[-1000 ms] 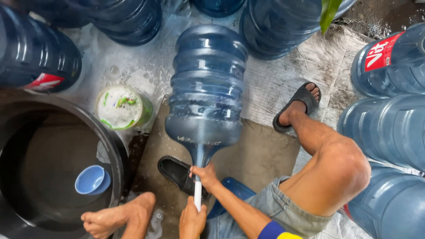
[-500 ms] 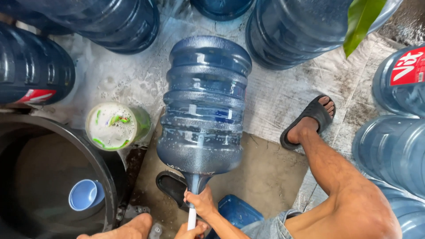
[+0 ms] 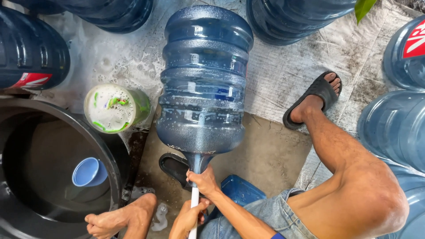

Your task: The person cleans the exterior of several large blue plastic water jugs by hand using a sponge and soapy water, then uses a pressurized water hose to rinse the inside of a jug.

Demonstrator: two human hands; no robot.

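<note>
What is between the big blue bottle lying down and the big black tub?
In the head view, a green container full of foamy liquid stands between the bottle and the tub, beside the tub's rim.

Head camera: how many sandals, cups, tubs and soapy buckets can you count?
Black sandals: 2
Blue cup: 1
Black tub: 1
Soapy bucket: 1
Total: 5

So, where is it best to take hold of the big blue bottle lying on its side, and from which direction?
Probably at the narrow neck of the big blue bottle, coming from the person's side. The ribbed body is too wide for one hand, while the neck points toward the person; the right hand grips there already.
</note>
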